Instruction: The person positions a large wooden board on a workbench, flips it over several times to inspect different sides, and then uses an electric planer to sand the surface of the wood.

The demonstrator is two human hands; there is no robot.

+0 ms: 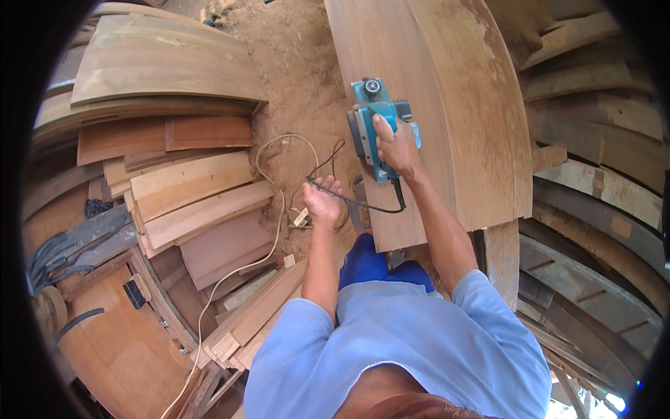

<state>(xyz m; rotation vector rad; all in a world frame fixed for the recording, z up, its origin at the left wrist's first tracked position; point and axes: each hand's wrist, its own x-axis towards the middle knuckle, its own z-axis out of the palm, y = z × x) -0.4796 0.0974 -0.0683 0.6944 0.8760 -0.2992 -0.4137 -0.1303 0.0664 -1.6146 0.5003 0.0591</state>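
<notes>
My right hand (399, 148) is wrapped round the handle of a teal electric hand planer (377, 115). The planer lies over the left edge of a wide, smooth wooden board (412, 209), with a dark knob at its far end. From its near end a black power cord (373, 208) loops left to my left hand (322, 204). That hand is held palm up, off the board, with its fingers curled on the cord. Beside the wide board lies a second, rougher board (481, 126).
Stacked planks (199, 202) and a broad panel (164, 63) stand on the left. A pale extension cable (241, 269) snakes over the sawdust-covered floor (286, 84). More timber (600, 133) is piled at the right. A wooden cabinet (115, 328) is at the lower left.
</notes>
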